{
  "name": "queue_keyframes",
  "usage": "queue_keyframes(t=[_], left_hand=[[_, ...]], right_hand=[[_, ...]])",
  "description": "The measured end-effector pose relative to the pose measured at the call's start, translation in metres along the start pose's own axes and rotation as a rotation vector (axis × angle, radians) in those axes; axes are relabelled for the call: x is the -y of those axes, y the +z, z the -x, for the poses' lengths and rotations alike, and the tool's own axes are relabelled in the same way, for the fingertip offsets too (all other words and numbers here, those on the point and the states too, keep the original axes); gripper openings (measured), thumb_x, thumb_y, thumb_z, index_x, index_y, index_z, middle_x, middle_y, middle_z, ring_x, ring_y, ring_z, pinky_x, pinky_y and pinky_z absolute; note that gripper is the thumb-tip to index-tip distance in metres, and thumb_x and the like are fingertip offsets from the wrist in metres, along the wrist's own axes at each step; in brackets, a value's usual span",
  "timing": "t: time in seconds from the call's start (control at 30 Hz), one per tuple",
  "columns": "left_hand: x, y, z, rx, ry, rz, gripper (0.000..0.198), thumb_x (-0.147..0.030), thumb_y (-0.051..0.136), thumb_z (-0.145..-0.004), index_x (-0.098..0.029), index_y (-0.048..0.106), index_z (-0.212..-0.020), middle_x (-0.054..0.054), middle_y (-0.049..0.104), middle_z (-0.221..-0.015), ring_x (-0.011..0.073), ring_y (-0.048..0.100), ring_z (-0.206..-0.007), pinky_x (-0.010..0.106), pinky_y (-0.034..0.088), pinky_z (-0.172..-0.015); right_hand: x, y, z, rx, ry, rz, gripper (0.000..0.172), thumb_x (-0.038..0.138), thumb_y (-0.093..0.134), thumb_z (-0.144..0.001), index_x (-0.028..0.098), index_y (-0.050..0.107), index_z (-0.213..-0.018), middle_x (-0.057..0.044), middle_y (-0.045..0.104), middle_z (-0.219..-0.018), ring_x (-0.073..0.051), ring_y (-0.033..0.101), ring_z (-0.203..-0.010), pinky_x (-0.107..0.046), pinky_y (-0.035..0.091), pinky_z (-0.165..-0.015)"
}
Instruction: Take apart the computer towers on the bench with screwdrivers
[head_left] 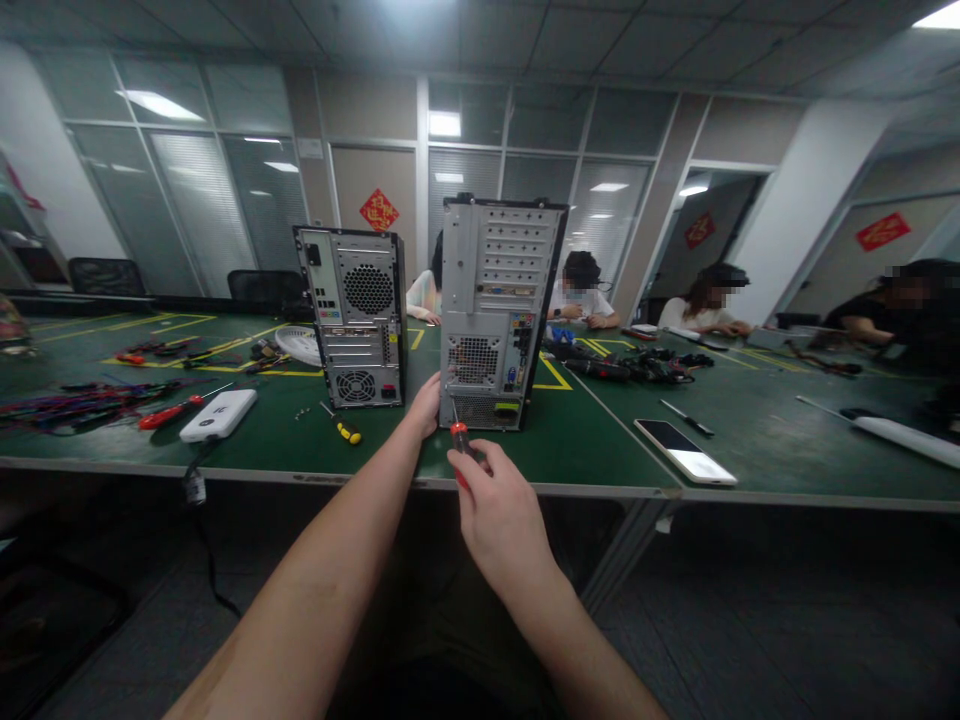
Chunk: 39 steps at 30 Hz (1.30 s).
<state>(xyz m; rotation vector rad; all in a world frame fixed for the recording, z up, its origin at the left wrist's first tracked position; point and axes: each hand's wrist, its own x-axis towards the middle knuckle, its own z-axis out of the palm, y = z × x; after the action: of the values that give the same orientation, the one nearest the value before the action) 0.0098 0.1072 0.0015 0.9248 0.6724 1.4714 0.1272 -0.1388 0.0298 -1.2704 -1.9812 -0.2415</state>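
A tall computer case [466, 290] stands upright on the green table, its grey back panel facing me. My right hand [501, 500] is closed around the red and black handle of a screwdriver [460, 432]. The screwdriver's shaft points up to the lower left part of that panel; whether the tip sits in a screw is too small to tell. My left hand [426, 406] rests against the left side of the same case with its fingers stretched along it, partly hidden. To the left stands a shorter computer case [356, 345], its back also turned to me.
A yellow-black screwdriver [345, 430], small screws [302, 412], a white power bank [218, 415], a red screwdriver [171, 412] and tangled wires [82, 402] lie left. At right are a phone [684, 451], a pen [685, 418] and black cables [637, 364]. Several people sit across the table.
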Motion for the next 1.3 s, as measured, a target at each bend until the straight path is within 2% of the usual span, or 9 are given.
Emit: queue_keyframes(t=[0.1, 0.2, 0.3, 0.4, 0.5, 0.73, 0.87, 1.1, 1.3], left_hand=[[-0.0002, 0.001, 0.0011, 0.007, 0.001, 0.01, 0.04, -0.03, 0.081, -0.077, -0.018, 0.078, -0.115, 0.005, 0.081, -0.089, 0.0212, 0.077, -0.083, 0.031, 0.06, -0.079], [-0.0003, 0.0015, 0.0015, 0.013, 0.004, 0.015, 0.038, -0.031, 0.082, -0.077, -0.018, 0.078, -0.113, 0.005, 0.081, -0.089, 0.0214, 0.077, -0.082, 0.031, 0.06, -0.078], [-0.0002, 0.0012, 0.0007, 0.011, 0.005, 0.007, 0.039, -0.031, 0.081, -0.078, -0.018, 0.078, -0.115, 0.005, 0.081, -0.089, 0.0209, 0.077, -0.081, 0.03, 0.06, -0.077], [-0.0001, 0.0003, -0.0001, 0.006, 0.005, -0.006, 0.04, -0.03, 0.081, -0.079, -0.018, 0.077, -0.116, 0.005, 0.081, -0.088, 0.0199, 0.076, -0.078, 0.029, 0.059, -0.075], [-0.0001, -0.0002, -0.0005, 0.005, 0.003, -0.014, 0.041, -0.032, 0.081, -0.078, -0.018, 0.077, -0.116, 0.004, 0.08, -0.086, 0.0194, 0.075, -0.076, 0.029, 0.059, -0.074], [0.002, -0.0016, -0.0027, 0.014, 0.009, 0.001, 0.039, -0.03, 0.079, -0.079, -0.018, 0.077, -0.116, 0.004, 0.081, -0.089, 0.0192, 0.076, -0.078, 0.027, 0.058, -0.072], [0.0016, -0.0018, -0.0019, 0.013, 0.006, 0.004, 0.04, -0.032, 0.08, -0.08, -0.018, 0.077, -0.118, 0.005, 0.08, -0.089, 0.0198, 0.076, -0.08, 0.029, 0.059, -0.076], [-0.0013, 0.0009, 0.001, 0.003, -0.002, -0.008, 0.034, -0.028, 0.077, -0.082, -0.018, 0.078, -0.115, 0.002, 0.077, -0.077, 0.0174, 0.073, -0.07, 0.028, 0.059, -0.073], [-0.0025, 0.0028, 0.0016, -0.013, -0.02, -0.009, 0.033, -0.028, 0.077, -0.081, -0.019, 0.078, -0.113, 0.005, 0.081, -0.089, 0.0205, 0.077, -0.081, 0.03, 0.061, -0.076]], right_hand=[[0.0011, 0.002, -0.0014, 0.0, 0.121, -0.04, 0.019, 0.021, 0.071, -0.097, 0.018, 0.071, -0.115, -0.009, 0.072, -0.106, -0.022, 0.07, -0.088, -0.033, 0.057, -0.079], [0.0004, 0.0024, -0.0028, -0.005, 0.179, -0.05, 0.014, 0.028, 0.074, -0.097, 0.018, 0.069, -0.105, -0.004, 0.07, -0.089, -0.021, 0.069, -0.08, -0.031, 0.055, -0.075], [-0.0017, 0.0017, -0.0024, 0.005, 0.111, -0.024, 0.018, 0.02, 0.07, -0.098, 0.019, 0.071, -0.116, -0.008, 0.071, -0.105, -0.021, 0.069, -0.084, -0.032, 0.056, -0.077], [-0.004, 0.002, -0.0008, 0.034, -0.018, 0.032, 0.032, 0.006, 0.06, -0.096, 0.022, 0.075, -0.12, -0.013, 0.067, -0.127, -0.024, 0.068, -0.098, -0.037, 0.058, -0.086], [-0.0047, 0.0032, 0.0002, 0.047, -0.088, 0.03, 0.041, -0.001, 0.055, -0.093, 0.022, 0.078, -0.118, -0.014, 0.065, -0.131, -0.029, 0.064, -0.115, -0.043, 0.058, -0.097], [-0.0012, 0.0005, -0.0004, 0.069, -0.011, -0.13, 0.036, 0.013, 0.061, -0.099, 0.02, 0.074, -0.131, -0.015, 0.063, -0.137, -0.029, 0.064, -0.12, -0.046, 0.058, -0.105], [-0.0053, 0.0, 0.001, 0.056, -0.028, -0.131, 0.039, 0.011, 0.06, -0.098, 0.023, 0.073, -0.133, -0.014, 0.063, -0.14, -0.029, 0.063, -0.123, -0.048, 0.058, -0.106], [-0.0042, -0.0021, -0.0003, 0.068, 0.063, -0.211, 0.034, 0.017, 0.071, -0.097, 0.021, 0.072, -0.13, -0.014, 0.067, -0.137, -0.027, 0.071, -0.11, -0.043, 0.06, -0.099], [-0.0004, -0.0022, -0.0029, 0.034, 0.168, -0.236, 0.023, 0.03, 0.078, -0.095, 0.019, 0.071, -0.114, -0.007, 0.074, -0.1, -0.024, 0.072, -0.09, -0.038, 0.06, -0.084]])
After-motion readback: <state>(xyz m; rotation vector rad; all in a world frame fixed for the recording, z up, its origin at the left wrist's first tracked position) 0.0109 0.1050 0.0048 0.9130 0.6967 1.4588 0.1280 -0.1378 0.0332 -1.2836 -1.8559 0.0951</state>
